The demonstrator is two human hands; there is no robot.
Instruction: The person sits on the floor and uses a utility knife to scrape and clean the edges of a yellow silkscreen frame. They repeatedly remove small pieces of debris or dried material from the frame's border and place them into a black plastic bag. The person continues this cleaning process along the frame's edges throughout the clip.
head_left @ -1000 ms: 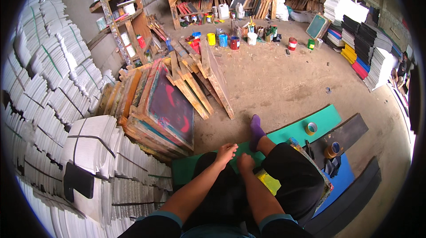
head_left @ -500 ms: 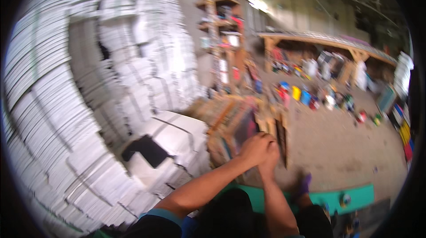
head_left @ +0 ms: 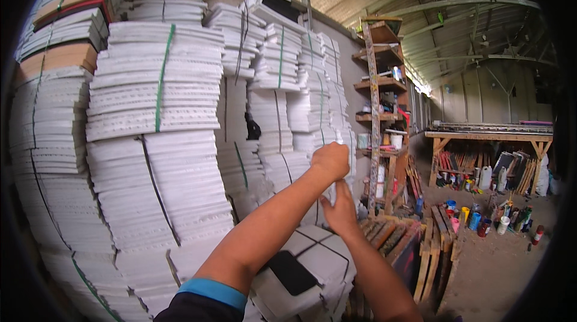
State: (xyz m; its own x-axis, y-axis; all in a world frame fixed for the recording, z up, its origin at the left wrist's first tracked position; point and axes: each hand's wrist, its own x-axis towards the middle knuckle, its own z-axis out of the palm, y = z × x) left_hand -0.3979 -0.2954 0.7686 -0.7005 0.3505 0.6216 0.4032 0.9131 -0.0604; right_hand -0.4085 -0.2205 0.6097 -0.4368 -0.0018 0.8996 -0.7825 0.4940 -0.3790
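Both my hands are raised in front of the stacks of white sheets, close together, one above the other. My left hand is closed in a fist, its back toward me. Just under it, my right hand has its fingers curled up against the left fist and its thumb to the side. Whatever they may hold is hidden. Beyond and below them, a strapped white bundle carries a black flat piece. Tall strapped stacks of white sheets fill the left side.
A wooden shelf with containers stands past the stacks. Wooden frames lean together at lower right. Paint containers sit on the floor. A long wooden table stands farther back, with more frames under it.
The view has swung up and left, bringing more stacks and the roof into sight. My hands, clasped together before, are now one above the other in front of the stacks.
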